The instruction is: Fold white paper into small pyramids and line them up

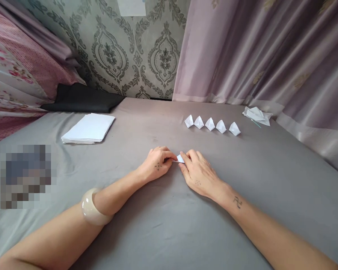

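Currently, paper stack at left lies flat on the grey cloth — top sheet looks unfolded. Left hand: fingers pinching one end of the small piece, which sits between both hands, mostly covered, so fold stage can't be read; I'd call it unfinished. Right hand: fingers pinching its other end. Beyond, five folded shapes in a row — look done. Far right, loose papers, purpose unclear.
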Demonstrator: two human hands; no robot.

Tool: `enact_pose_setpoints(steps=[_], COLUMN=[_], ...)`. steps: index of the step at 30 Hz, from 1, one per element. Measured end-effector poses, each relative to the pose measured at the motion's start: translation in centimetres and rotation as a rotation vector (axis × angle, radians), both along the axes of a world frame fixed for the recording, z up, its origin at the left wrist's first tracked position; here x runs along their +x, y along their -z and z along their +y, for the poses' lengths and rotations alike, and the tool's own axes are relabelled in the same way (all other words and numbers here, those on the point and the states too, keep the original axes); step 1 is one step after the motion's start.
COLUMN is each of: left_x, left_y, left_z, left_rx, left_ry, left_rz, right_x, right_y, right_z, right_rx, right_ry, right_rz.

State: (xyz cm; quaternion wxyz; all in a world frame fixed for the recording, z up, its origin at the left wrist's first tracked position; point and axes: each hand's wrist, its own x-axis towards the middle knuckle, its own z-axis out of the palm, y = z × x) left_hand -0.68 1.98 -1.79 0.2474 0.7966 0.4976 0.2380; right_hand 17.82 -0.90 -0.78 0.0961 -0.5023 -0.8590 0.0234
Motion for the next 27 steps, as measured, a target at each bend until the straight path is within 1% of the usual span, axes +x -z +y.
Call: enact_pose_setpoints(steps=[2,5,9,11,14,17,20,21,24,27], left_x=[-0.1,-0.1,0.2,0.3,0.4,0.3,0.1,0.0,0.0,0.0], left_y=[0.0,-0.1,-0.2,-0.2,0.0,0.1,0.1,0.1,0.0,0.0], left_z=[0.0,0.2,0.4,0.5,0.5,0.6,0.7,0.8,0.6,0.3], left_rx=[0.009,-0.005,-0.059,-0.056,-0.040,-0.056,-0.078,-0.076,-0.053,-0.089], left_ry=[0.005,0.006,-0.070,-0.098,-0.085,-0.059,-0.040,-0.038,-0.023,0.000], left_rz=[0.000,-0.010,-0.019,-0.005,0.017,0.005,0.009,0.017,0.021,-0.058], right_x=[0.4,0.6,0.1,-0.1,0.1,0.7,1.1,1.2,1.4,1.5], right_y=[-0.1,-0.3,-0.4,-0.4,-0.3,0.4,1.3,1.6,2.0,1.9], right_z=[-0.6,-1.3,-1.4,-1.4,-1.2,-0.5,0.5,0.7,1.2,1.3], right_rx=[-0.010,0.014,0.064,0.087,0.101,0.086,-0.003,-0.010,-0.042,-0.120], right_ry=[-0.021,-0.048,-0.055,-0.058,-0.062,-0.065,0.023,0.066,0.072,0.039], right_rz=[0.009,-0.023,-0.070,-0.076,-0.038,0.102,0.406,0.472,0.512,0.545])
